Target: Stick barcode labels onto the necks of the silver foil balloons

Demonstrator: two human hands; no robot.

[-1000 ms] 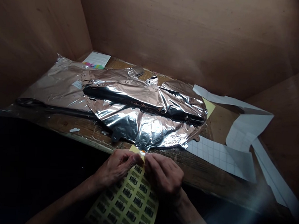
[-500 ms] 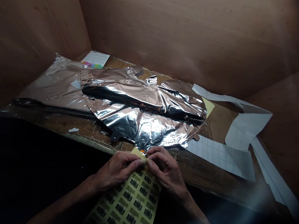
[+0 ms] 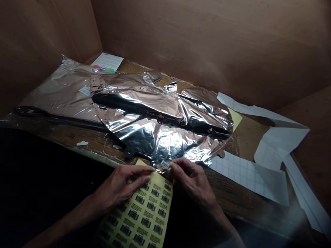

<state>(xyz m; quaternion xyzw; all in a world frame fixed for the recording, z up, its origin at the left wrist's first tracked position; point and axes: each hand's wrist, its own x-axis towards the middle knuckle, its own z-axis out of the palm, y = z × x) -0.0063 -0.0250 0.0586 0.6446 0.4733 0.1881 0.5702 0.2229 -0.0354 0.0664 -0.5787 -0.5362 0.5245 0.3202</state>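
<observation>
A yellow sheet of barcode labels (image 3: 141,215) lies at the bottom of the view, its top edge under my left hand (image 3: 123,184), which grips it. My right hand (image 3: 191,182) pinches a small barcode label (image 3: 165,164) between thumb and fingers. That label is at the lower edge of a crumpled silver foil balloon (image 3: 157,120), which lies flat on the bench. A small orange spot shows by the fingertips, too small to identify.
The wooden bench (image 3: 98,142) is boxed in by plywood walls (image 3: 214,37). A long black strip (image 3: 57,118) lies on clear plastic film at left. White grid-backed paper (image 3: 246,176) lies at right, and a printed card (image 3: 107,63) stands at the back.
My hands have moved apart. A small barcode label now sits free of the sheet, held by my right hand at the foil's edge. The sheet has shifted slightly left.
</observation>
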